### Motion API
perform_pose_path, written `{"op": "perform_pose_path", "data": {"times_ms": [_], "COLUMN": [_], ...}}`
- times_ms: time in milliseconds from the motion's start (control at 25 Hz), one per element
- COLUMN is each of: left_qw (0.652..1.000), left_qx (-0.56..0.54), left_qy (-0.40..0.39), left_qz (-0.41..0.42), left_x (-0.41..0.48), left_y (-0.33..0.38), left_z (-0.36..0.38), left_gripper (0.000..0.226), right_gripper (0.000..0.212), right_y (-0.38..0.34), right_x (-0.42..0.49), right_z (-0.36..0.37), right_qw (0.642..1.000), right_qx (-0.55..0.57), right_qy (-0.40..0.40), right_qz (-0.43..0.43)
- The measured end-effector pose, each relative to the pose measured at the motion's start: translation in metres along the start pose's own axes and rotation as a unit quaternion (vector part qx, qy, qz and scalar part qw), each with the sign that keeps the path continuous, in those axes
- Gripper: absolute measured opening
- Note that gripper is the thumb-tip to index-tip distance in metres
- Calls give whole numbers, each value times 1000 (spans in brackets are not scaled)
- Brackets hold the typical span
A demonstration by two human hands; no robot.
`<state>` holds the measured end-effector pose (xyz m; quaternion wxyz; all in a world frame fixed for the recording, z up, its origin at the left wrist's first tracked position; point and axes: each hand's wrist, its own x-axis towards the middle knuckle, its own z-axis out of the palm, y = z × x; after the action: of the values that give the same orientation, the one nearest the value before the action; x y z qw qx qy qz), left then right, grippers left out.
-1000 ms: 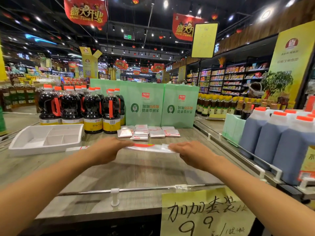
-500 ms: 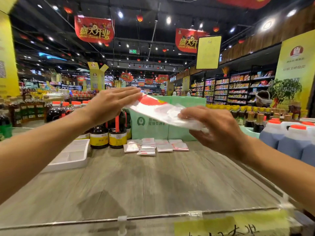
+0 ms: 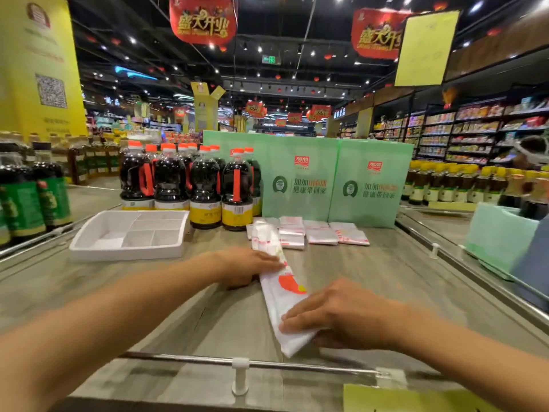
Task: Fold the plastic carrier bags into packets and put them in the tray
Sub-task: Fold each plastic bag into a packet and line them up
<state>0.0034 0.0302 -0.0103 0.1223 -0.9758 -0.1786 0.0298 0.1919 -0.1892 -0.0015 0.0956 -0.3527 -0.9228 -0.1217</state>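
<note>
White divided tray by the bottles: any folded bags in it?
No, the white divided tray shows only bare compartments; the folded plastic packets lie on the wooden counter.

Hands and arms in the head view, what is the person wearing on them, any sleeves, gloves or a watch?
Nothing shows as worn. The left hand and right hand are bare, without gloves, and the slightly blurred picture shows no rings. The left forearm and right forearm are bare too: no sleeve, watch or bracelet in view.
</note>
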Motion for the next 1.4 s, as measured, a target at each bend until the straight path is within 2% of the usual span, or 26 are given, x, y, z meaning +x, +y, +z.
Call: {"op": "perform_pose_path", "data": {"times_ms": [160, 240, 400, 560, 880, 1000, 1160, 1280, 1400], "left_qw": [986, 978, 978, 977, 965, 963, 958, 951, 950], "left_qx": [-165, -203, -196, -198, -249, -257, -266, -280, -284], "left_qy": [10, -10, -53, -59, -30, -21, -59, -87, -83], "left_qz": [-37, -45, -37, -48, -82, -78, -92, -102, -100], "left_x": [1, 3, 8, 7, -34, -63, -94, -106, -116], "left_y": [-5, -6, -9, -7, 22, 38, 66, 77, 83], "left_z": [14, 21, 27, 26, -13, -31, -35, -28, -26], "left_gripper": [50, 49, 58, 57, 55, 55, 64, 72, 73], "right_gripper": [40, 46, 56, 62, 77, 70, 59, 60, 66], "right_y": [-4, -7, -6, -5, -15, -15, -16, -16, -14], "right_x": [-9, -12, -14, -7, -15, -19, -30, -40, -50], "right_z": [13, 14, 14, 25, -5, -13, -14, -16, -23], "right_qw": [970, 946, 941, 945, 925, 929, 925, 923, 919], "right_qx": [211, 275, 269, 227, 275, 269, 260, 231, 228], "right_qy": [-61, -110, -184, -225, -192, -152, -96, -85, -85], "right_qz": [108, 130, 95, 76, 177, 205, 260, 295, 311]}}
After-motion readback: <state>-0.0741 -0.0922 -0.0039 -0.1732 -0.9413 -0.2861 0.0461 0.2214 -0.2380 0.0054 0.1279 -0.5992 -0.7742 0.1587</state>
